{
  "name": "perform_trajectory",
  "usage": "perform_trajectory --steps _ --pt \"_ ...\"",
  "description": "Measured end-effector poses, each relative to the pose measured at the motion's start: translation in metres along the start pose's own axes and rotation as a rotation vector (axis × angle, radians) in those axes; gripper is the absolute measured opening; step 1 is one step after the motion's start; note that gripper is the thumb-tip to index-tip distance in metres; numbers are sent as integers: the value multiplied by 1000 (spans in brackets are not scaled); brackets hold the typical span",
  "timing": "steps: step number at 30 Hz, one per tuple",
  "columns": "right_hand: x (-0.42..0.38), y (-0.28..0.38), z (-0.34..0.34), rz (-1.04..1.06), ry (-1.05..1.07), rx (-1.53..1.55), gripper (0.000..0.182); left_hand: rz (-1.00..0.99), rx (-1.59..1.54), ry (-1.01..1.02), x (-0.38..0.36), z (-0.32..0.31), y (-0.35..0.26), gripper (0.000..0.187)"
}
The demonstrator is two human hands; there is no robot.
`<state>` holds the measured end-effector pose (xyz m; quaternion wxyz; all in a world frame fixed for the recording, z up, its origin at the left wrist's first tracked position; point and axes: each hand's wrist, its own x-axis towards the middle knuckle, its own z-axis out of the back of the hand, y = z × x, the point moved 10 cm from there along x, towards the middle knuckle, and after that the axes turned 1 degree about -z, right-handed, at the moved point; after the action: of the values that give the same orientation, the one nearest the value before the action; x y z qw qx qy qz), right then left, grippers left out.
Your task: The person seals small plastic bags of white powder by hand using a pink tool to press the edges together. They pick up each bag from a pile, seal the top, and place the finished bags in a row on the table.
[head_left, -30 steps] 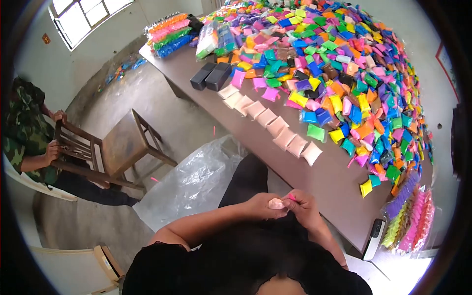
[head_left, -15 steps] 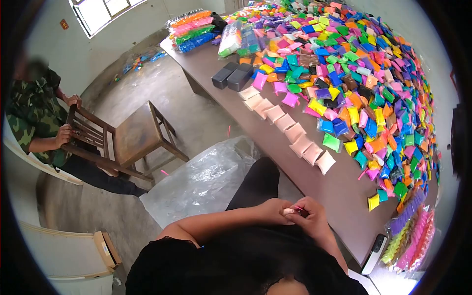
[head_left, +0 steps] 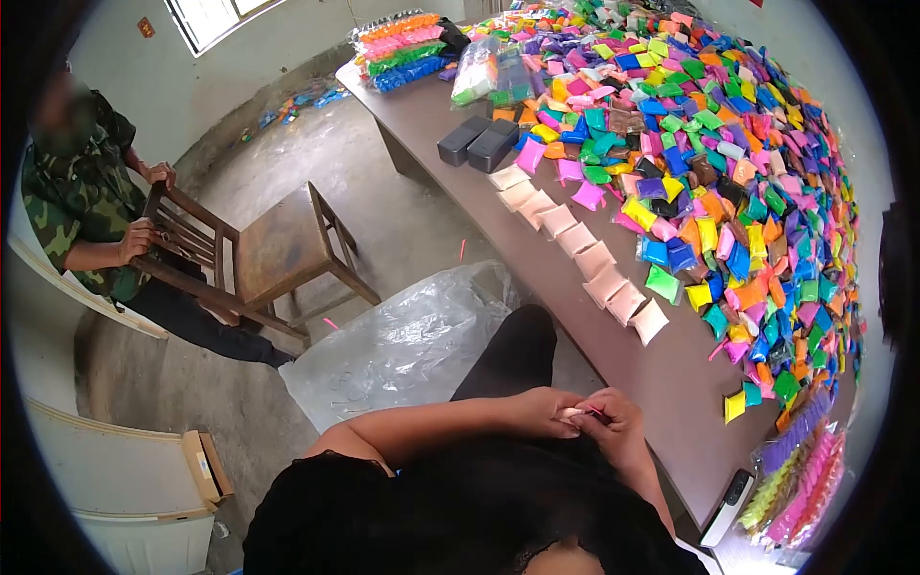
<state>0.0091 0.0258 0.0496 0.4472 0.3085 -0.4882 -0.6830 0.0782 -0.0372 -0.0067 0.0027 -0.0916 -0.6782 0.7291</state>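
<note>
My left hand (head_left: 546, 412) and my right hand (head_left: 618, 431) meet over my lap, beside the table's near edge. The fingers of both are closed on a small pale thing (head_left: 573, 412), mostly hidden by the fingers. A thin pinkish-red strip (head_left: 596, 411) shows at my right fingers. On the table (head_left: 661, 383), a row of several pale peach packets (head_left: 594, 261) lies overlapping. Beyond the row spreads a large heap of small colourful packets (head_left: 709, 163).
Two black boxes (head_left: 478, 141) and stacked bagged packets (head_left: 402, 53) stand at the far end. A white-and-black device (head_left: 728, 508) and bagged colourful strips (head_left: 795, 470) lie near right. Clear plastic sheeting (head_left: 412, 335) covers floor. A person in camouflage (head_left: 86, 192) holds a wooden chair (head_left: 287, 249).
The view has shifted slightly, so the table and chair sit a little further right. My hands stay together with fingers closed, moved only slightly.
</note>
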Motion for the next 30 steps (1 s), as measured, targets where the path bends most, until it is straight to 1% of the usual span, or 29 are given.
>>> perform_trajectory --steps 2,4,5,7,8,10,11,13,17,19,22,26,28,29,30 --pt "-3 -1 -2 -3 6 -59 12 1 10 1 -1 -1 2 44" --pt "-9 -25 8 -176 -144 188 12 4 70 -68 -1 6 8 45" --pt "-8 -26 9 -175 -143 190 12 5 71 -69 -2 7 8 45" --pt "-9 -30 18 -165 -212 299 12 61 92 -107 -6 15 8 48" --pt "-9 -31 20 -166 -213 301 12 63 93 -106 -6 14 7 48" --pt "-5 -11 21 23 -165 32 10 136 -22 -99 -7 12 12 46" --pt "-4 -9 21 23 -166 33 10 136 -21 -98 -6 12 13 46" --pt "-4 1 18 54 -128 -77 10 139 -233 -58 -4 4 15 41" --pt "-6 -4 18 14 -150 -53 10 140 -308 -66 -4 -1 20 41" --pt "-7 -11 19 -21 -169 18 10 148 -359 -55 -3 -3 22 48" --pt "-7 -10 23 38 -206 32 8 172 -388 -57 -3 -1 27 53" --pt "-9 -18 24 7 -219 64 9 205 -406 -67 -5 -1 30 55" --pt "-8 -18 24 -1 -204 18 10 142 -423 -142 -3 5 30 53" --pt "-8 -25 24 -4 -206 21 10 59 -411 -240 0 15 30 51" --pt "-8 -39 24 -43 -237 150 13 -21 -402 -335 2 22 25 50"
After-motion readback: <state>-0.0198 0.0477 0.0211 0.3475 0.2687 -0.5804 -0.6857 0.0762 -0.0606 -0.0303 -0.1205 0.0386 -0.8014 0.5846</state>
